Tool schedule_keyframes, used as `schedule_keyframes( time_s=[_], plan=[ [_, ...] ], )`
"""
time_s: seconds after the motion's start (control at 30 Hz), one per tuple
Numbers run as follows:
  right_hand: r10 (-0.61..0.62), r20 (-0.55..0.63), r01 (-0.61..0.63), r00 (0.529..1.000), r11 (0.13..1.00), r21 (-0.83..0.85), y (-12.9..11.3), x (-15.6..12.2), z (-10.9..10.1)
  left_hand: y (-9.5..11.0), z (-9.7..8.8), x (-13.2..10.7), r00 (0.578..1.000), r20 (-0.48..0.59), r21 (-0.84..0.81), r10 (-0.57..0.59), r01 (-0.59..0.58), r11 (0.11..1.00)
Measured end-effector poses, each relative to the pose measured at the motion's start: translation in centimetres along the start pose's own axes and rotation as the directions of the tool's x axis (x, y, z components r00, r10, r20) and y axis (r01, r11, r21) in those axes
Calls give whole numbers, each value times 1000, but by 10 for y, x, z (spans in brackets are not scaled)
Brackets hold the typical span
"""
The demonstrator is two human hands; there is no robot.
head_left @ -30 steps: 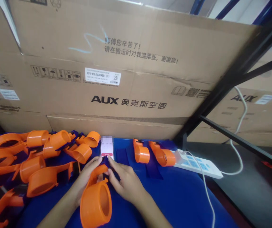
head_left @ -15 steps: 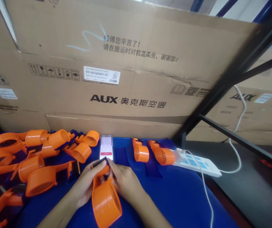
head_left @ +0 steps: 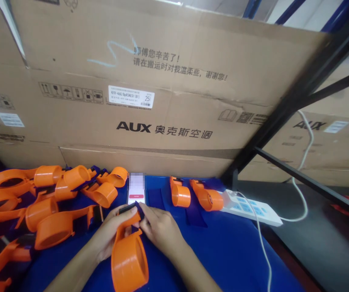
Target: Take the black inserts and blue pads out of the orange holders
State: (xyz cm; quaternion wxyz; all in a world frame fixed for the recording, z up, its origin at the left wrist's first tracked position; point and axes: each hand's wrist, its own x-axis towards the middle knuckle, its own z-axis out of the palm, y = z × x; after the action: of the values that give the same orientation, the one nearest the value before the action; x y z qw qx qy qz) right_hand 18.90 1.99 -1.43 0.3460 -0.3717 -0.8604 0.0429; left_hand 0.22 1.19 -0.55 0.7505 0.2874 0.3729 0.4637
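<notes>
Both my hands hold one orange plastic part (head_left: 128, 259), a wide ring with a narrow neck, low in the middle over the blue table cover (head_left: 229, 251). My left hand (head_left: 112, 233) wraps the neck from the left, fingers closed. My right hand (head_left: 159, 231) pinches the neck's far end, where a small dark strip (head_left: 128, 208) sticks out. A phone (head_left: 136, 191) with a lit screen lies flat just beyond my fingers.
A heap of several like orange parts (head_left: 40, 207) fills the left of the table. Two more orange parts (head_left: 196, 196) lie right of the phone beside a white power strip (head_left: 250, 209) with its cord. Large cardboard boxes (head_left: 162, 101) and a black rack frame (head_left: 284, 121) stand behind.
The orange part in my hands has turned: its ring swung right half a second ago and has swung back toward the left. Both hands have kept their hold on the neck.
</notes>
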Motion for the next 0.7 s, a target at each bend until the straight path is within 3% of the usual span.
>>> schedule_keyframes(
  time_s=[0.13, 0.27, 0.37, 0.53, 0.7],
  plan=[
    [42, -83, -31, 996, 990, 136, -5, 4, -9, -1, 1, -3, 999, 23, 67, 33, -34, 997],
    [124, -44, -107, 991, 955, 277, -16, 10, -17, -1, 1, -3, 998, 49, 97, 49, -53, 994],
    [217, -20, -203, 976, 938, 282, -18, 14, -18, 0, 0, -3, 997, 56, 114, 61, -67, 991],
    [452, 22, -453, 892, 889, 64, -6, 19, -19, 2, -4, 0, 994, 16, 153, 106, -107, 982],
    [641, 158, -574, 751, 752, -324, 9, 20, -34, 3, -7, 4, 991, -8, 183, 133, -130, 975]
  ],
)
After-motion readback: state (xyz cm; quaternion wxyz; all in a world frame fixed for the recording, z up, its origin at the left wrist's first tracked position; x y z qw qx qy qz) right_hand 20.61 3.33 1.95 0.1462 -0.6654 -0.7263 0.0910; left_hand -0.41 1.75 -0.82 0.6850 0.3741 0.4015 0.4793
